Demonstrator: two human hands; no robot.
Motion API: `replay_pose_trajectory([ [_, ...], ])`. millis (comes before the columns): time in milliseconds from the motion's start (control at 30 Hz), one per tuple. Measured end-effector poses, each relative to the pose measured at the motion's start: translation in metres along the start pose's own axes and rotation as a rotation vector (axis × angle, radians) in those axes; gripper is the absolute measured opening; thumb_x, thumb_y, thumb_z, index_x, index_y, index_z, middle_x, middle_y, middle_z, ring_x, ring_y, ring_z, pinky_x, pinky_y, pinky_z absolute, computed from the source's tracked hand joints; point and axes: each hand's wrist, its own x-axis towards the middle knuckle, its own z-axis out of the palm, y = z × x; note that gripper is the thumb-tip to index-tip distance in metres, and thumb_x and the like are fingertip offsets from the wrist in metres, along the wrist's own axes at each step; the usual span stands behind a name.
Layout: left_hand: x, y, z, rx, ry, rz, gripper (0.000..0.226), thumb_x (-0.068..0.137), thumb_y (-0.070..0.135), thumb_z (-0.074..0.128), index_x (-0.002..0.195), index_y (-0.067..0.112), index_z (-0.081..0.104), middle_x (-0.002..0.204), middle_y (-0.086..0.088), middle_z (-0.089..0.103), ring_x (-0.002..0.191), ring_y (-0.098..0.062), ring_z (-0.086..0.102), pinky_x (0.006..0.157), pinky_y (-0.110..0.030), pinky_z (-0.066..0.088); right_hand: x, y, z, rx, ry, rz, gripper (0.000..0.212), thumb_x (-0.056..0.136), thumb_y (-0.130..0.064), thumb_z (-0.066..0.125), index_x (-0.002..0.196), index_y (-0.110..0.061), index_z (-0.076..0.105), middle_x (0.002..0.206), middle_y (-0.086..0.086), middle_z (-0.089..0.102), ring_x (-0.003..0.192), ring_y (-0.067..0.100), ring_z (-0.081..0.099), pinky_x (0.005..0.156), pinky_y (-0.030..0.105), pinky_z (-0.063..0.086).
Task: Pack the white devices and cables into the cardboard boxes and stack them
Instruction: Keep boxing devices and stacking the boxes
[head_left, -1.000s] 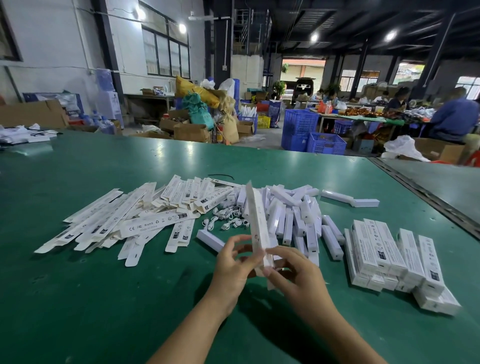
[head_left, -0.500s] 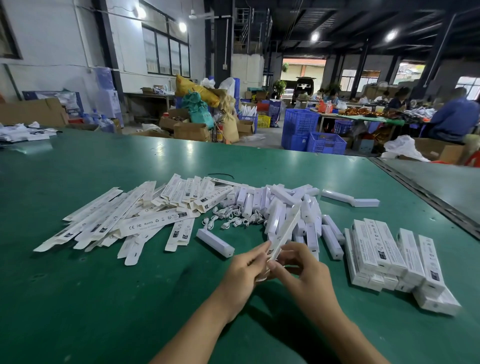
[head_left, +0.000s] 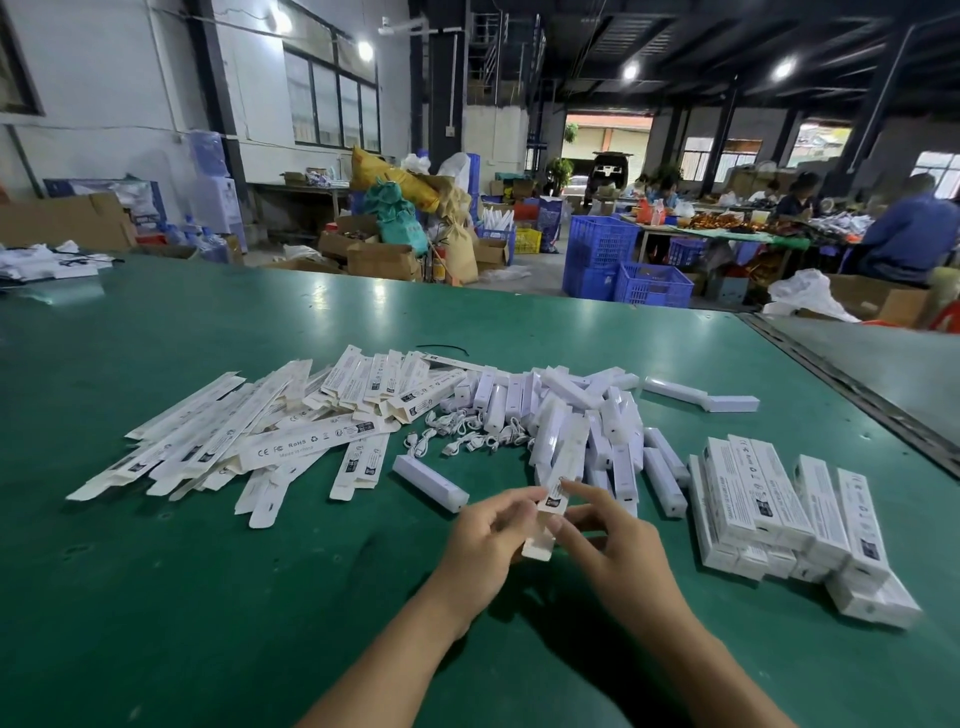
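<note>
The table (head_left: 156, 597) is plain dark green. The held box (head_left: 563, 467), between the left hand (head_left: 488, 540) and the right hand (head_left: 618, 540), is white with a small black label. Left of the left hand, the flat boxes (head_left: 291, 447) are white with black print (CE, FC, RoHS marks). Right of the right hand, the stacked boxes (head_left: 779, 499) are white with fine text, grey I think. Beyond the hands, the cables (head_left: 457, 441) and devices (head_left: 597, 415) are white; the far crates (head_left: 602, 260) are blue.
</note>
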Motion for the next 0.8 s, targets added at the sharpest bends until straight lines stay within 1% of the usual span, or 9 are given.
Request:
replay_pose_trajectory([
  [100,0.0,-0.001,0.0,-0.051,-0.056,-0.059,0.039,0.105,0.007,0.042,0.113,0.029,0.073,0.088,0.013,0.074,0.089,-0.006,0.07,0.08,-0.024,0.055,0.0,-0.001,-0.002,-0.055,0.012,-0.01,0.038,0.087,-0.027,0.073,0.123,-0.023,0.064,0.082,-0.01,0.072,0.079,0.0,0.068,0.077,0.012,0.051],
  [167,-0.001,0.0,-0.001,-0.009,-0.07,-0.055,0.05,0.101,-0.006,0.042,0.114,0.031,0.073,0.11,0.017,0.072,0.106,-0.003,0.067,0.086,-0.023,0.054,0.0,-0.001,-0.004,-0.123,0.038,-0.042,0.038,0.085,-0.023,0.075,0.123,-0.021,0.066,0.081,-0.011,0.071,0.08,0.001,0.068,0.082,0.014,0.052],
  [233,-0.001,0.0,-0.001,0.117,-0.064,0.006,0.053,0.098,-0.007,0.047,0.121,0.035,0.07,0.129,0.015,0.066,0.124,-0.005,0.058,0.102,-0.027,0.048,0.0,-0.002,-0.005,-0.177,0.04,-0.079,0.04,0.085,-0.023,0.075,0.124,-0.021,0.067,0.084,-0.011,0.071,0.083,0.002,0.068,0.085,0.017,0.053],
  [333,-0.001,-0.002,-0.002,0.2,-0.082,0.078,0.057,0.094,-0.008,0.055,0.121,0.041,0.065,0.128,0.014,0.066,0.118,-0.004,0.062,0.102,-0.021,0.047,0.0,-0.002,-0.006,-0.239,0.008,-0.138,0.041,0.086,-0.026,0.074,0.126,-0.025,0.065,0.087,-0.009,0.073,0.084,0.006,0.068,0.085,0.028,0.055],
  [400,-0.001,-0.003,-0.002,0.214,-0.068,0.106,0.06,0.092,-0.009,0.06,0.117,0.045,0.062,0.129,0.018,0.061,0.115,-0.001,0.062,0.1,-0.019,0.049,0.001,0.0,-0.006,-0.253,-0.015,-0.147,0.043,0.088,-0.028,0.071,0.13,-0.027,0.062,0.09,-0.01,0.071,0.085,0.006,0.067,0.084,0.03,0.055],
  [533,0.0,-0.007,-0.003,0.234,-0.027,0.121,0.055,0.086,0.002,0.074,0.116,0.046,0.062,0.135,0.018,0.055,0.115,-0.008,0.063,0.102,-0.027,0.051,0.003,0.004,-0.006,-0.25,-0.107,-0.129,0.048,0.094,-0.037,0.061,0.14,-0.033,0.048,0.098,-0.017,0.063,0.09,-0.002,0.061,0.083,0.013,0.047],
  [600,0.001,-0.007,-0.005,0.236,-0.017,0.109,0.052,0.081,0.007,0.081,0.12,0.038,0.066,0.137,0.021,0.053,0.112,-0.008,0.065,0.099,-0.027,0.053,0.003,0.004,-0.006,-0.264,-0.163,-0.128,0.049,0.095,-0.037,0.059,0.142,-0.034,0.043,0.098,-0.019,0.06,0.089,-0.005,0.058,0.08,0.008,0.043],
  [700,0.001,-0.006,-0.006,0.256,0.013,0.11,0.048,0.077,0.013,0.085,0.12,0.028,0.07,0.134,0.026,0.054,0.104,-0.005,0.068,0.093,-0.024,0.055,0.003,0.007,-0.006,-0.251,-0.188,-0.149,0.047,0.094,-0.025,0.065,0.139,-0.027,0.053,0.089,-0.015,0.063,0.083,0.002,0.061,0.078,0.015,0.048],
  [800,0.0,-0.004,-0.007,0.222,0.052,0.134,0.039,0.077,0.019,0.085,0.109,0.037,0.072,0.131,0.025,0.059,0.097,-0.005,0.07,0.089,-0.027,0.057,0.003,0.009,-0.003,-0.205,-0.123,-0.154,0.039,0.089,-0.021,0.071,0.127,-0.025,0.065,0.07,-0.014,0.067,0.069,0.006,0.062,0.068,0.016,0.049],
])
